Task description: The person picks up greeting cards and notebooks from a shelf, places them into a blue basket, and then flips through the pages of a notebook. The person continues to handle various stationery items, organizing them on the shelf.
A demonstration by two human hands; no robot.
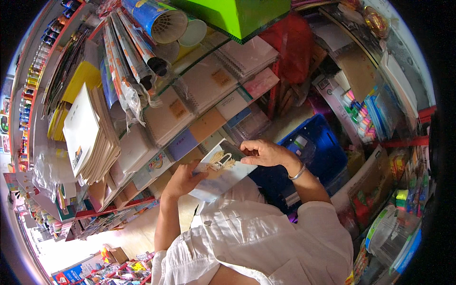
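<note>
In front of my chest is a notebook (pixel 221 174) with a pale illustrated cover, held tilted. My left hand (pixel 186 180) grips its left edge, thumb on top of the cover. At the opposite edge, my right hand (pixel 265 153) has curled fingers, with the thumb and a fingertip at the notebook's corner; a bracelet (pixel 297 172) circles that wrist. Just beyond the notebook, shelf tiers carry spiral notebooks (pixel 167 115) and small coloured booklets (pixel 206 124).
A blue plastic bin (pixel 320 142) stands right of my hands. Rolled tubes in plastic film (pixel 131 67) and a stack of paper pads (pixel 87 131) lie on the left shelf. A bright green box (pixel 228 14) juts in overhead. Bagged goods (pixel 384 110) crowd the right side.
</note>
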